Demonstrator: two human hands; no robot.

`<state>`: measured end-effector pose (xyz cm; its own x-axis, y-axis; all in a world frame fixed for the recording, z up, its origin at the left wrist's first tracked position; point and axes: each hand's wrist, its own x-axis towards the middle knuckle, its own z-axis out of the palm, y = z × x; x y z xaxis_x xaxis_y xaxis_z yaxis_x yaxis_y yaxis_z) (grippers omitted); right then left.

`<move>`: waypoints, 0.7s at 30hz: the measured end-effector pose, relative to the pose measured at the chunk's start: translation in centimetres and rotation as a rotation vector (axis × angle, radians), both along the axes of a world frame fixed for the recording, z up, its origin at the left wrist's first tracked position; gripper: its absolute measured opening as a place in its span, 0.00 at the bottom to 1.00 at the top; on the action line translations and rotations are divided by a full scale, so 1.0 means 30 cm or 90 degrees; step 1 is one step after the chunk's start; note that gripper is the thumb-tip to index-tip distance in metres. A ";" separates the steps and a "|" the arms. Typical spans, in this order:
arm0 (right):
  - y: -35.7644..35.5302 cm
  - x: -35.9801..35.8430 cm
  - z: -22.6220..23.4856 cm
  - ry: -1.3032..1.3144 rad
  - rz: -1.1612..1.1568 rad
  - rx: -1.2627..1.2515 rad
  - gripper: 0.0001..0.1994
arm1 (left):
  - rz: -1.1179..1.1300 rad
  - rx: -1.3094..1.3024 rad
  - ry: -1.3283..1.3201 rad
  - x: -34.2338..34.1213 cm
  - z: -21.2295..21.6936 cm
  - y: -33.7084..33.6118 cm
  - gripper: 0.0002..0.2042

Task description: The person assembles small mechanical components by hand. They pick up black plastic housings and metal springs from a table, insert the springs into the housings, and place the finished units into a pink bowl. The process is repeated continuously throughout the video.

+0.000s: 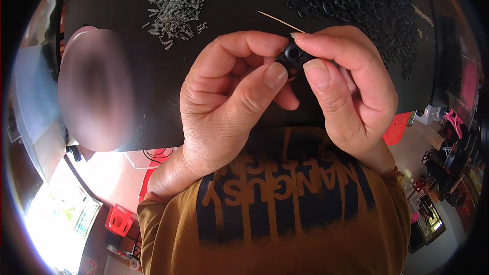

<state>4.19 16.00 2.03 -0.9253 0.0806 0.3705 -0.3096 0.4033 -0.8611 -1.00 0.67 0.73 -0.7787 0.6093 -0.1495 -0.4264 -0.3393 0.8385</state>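
Both hands meet above the dark table in front of my chest. Between them is a small black plastic cord lock (293, 56) with a round hole facing up. My left hand (229, 81) is closed, its thumb and index finger pinching the piece from the left. My right hand (351, 76) pinches it from the other side with thumb and index fingertip. A thin wooden stick (280, 22) sticks out to the upper left from behind the right index finger and appears held in that hand. Its other end is hidden.
A pile of small metal springs (175, 0) lies on the dark table (122, 10) beyond my left hand. Many black plastic pieces (346, 0) spread along the far right side. A blurred pinkish round shape (97, 91) is at the left. A red stool (119, 219) stands on the floor, lower left.
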 end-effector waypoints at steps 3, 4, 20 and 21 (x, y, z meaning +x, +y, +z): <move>-0.003 -0.001 0.002 -0.008 -0.003 -0.011 0.08 | 0.002 -0.003 0.016 0.003 0.000 0.001 0.14; 0.000 0.006 0.003 -0.019 -0.004 -0.031 0.08 | 0.001 0.000 0.021 0.006 -0.001 0.004 0.15; -0.019 0.008 -0.004 -0.026 -0.019 -0.047 0.09 | 0.010 -0.036 0.041 0.007 -0.011 -0.010 0.13; -0.021 0.008 -0.007 -0.023 -0.020 -0.042 0.09 | 0.014 -0.031 0.040 0.008 -0.013 -0.009 0.13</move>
